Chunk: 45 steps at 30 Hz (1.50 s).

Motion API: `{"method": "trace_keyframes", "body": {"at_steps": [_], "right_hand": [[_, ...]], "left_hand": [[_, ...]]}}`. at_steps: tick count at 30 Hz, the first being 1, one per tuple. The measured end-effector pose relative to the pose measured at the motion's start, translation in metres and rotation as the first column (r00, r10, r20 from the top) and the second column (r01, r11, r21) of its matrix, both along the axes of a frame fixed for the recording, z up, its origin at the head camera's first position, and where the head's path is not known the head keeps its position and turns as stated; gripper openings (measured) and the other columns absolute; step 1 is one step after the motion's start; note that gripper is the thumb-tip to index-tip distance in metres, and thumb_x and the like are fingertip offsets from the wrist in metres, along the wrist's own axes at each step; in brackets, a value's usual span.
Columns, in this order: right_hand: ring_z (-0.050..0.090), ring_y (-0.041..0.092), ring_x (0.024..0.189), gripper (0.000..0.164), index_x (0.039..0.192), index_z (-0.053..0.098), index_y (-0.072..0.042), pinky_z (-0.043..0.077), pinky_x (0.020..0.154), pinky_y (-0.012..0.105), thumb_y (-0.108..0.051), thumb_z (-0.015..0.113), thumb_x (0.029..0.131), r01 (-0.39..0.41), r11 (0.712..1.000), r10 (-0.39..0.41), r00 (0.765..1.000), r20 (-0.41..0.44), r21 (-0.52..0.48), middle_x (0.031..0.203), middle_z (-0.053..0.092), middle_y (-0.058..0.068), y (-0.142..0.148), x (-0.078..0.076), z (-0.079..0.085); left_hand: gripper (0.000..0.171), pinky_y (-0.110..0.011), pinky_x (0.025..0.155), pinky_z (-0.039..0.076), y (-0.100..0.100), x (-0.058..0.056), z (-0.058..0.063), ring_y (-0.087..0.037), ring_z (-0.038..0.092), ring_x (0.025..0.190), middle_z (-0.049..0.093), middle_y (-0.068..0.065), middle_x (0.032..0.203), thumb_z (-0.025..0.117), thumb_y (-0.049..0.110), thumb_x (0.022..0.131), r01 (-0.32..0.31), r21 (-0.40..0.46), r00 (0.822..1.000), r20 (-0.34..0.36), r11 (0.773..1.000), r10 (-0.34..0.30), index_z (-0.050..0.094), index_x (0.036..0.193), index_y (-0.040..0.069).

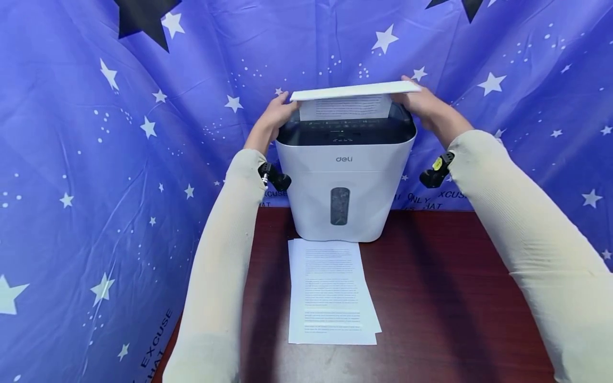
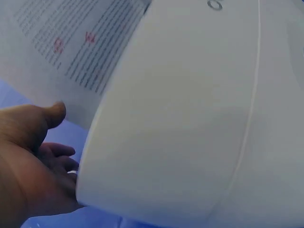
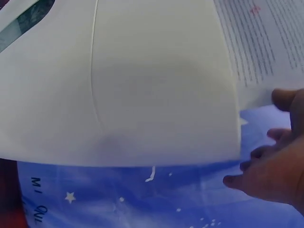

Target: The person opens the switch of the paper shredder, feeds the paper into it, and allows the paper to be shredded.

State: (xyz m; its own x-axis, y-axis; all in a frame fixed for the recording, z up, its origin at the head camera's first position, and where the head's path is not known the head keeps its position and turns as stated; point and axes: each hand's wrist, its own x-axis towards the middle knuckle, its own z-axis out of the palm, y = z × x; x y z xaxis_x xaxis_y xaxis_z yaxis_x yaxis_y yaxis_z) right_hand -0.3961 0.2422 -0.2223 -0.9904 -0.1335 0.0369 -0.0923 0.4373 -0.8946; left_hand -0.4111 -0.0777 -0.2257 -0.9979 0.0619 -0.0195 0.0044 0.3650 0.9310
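Note:
A white shredder [image 1: 311, 186] with a dark top and "deli" on its front stands at the back of the table. Over its top, both hands hold a printed sheet of paper [image 1: 347, 107], whose upper part bends toward the camera. The left hand [image 1: 276, 116] pinches the sheet's left side, its thumb on the printed face in the left wrist view. On the opposite side the right hand [image 1: 428, 109] pinches the edge, thumb in front and fingers behind. Red marks show among the printed lines on the sheet [image 2: 90, 45]. The sheet's lower edge is hidden at the shredder's top.
Several printed sheets [image 1: 330, 292] lie in a loose stack on the dark red table [image 1: 431, 298], right in front of the shredder. A blue star-patterned curtain [image 1: 191, 80] hangs close behind and along the left side.

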Motion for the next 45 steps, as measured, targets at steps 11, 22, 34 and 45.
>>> {"method": "trace_keyframes", "body": {"at_steps": [11, 22, 34, 45], "right_hand": [[-0.029, 0.004, 0.149, 0.067, 0.156, -0.023, -0.033, -0.016, 0.124, 0.023, -0.047, 0.021, 0.109, -0.05, 0.987, 0.081, 0.976, 0.2, -0.155, 0.162, -0.032, -0.017, 0.022, -0.007, -0.027], [-0.02, -0.001, 0.151, 0.061, 0.158, -0.016, -0.036, -0.007, 0.126, 0.021, -0.037, 0.022, 0.111, -0.042, 0.959, 0.1, 0.976, 0.194, -0.279, 0.164, -0.026, -0.02, 0.023, -0.006, -0.048], [-0.004, -0.003, 0.154, 0.063, 0.163, -0.008, -0.031, 0.003, 0.124, 0.012, -0.028, 0.029, 0.112, 0.021, 0.862, 0.066, 0.986, 0.153, -0.506, 0.17, -0.014, -0.016, 0.015, -0.006, -0.057], [0.003, -0.002, 0.155, 0.063, 0.163, -0.006, -0.03, 0.007, 0.125, 0.013, -0.026, 0.03, 0.112, -0.006, 0.835, 0.095, 0.987, 0.133, -0.55, 0.171, -0.009, -0.014, 0.018, -0.009, -0.062]], "left_hand": [[0.065, -0.028, 0.13, 0.008, -0.023, -0.004, -0.021, -0.008, -0.003, 0.159, -0.004, 0.01, 0.173, 0.039, 0.039, 0.11, 0.097, 0.025, 0.994, 0.057, 0.995, -0.098, 0.007, 0.165, 0.027], [0.056, -0.025, 0.126, 0.023, -0.029, -0.013, -0.056, -0.006, 0.014, 0.156, 0.01, 0.011, 0.172, 0.037, 0.024, 0.111, 0.067, 0.284, 0.996, 0.038, 0.956, -0.081, 0.019, 0.163, 0.035], [0.058, -0.024, 0.128, 0.017, -0.028, -0.013, -0.061, -0.007, 0.007, 0.158, 0.009, 0.012, 0.172, 0.035, 0.019, 0.11, 0.07, 0.359, 0.997, -0.01, 0.931, -0.071, 0.017, 0.164, 0.029], [0.064, -0.024, 0.129, 0.012, -0.031, -0.014, -0.07, -0.011, 0.002, 0.159, 0.006, 0.005, 0.174, 0.038, 0.016, 0.106, 0.1, 0.45, 0.995, -0.029, 0.887, -0.098, 0.015, 0.165, 0.022]]}}
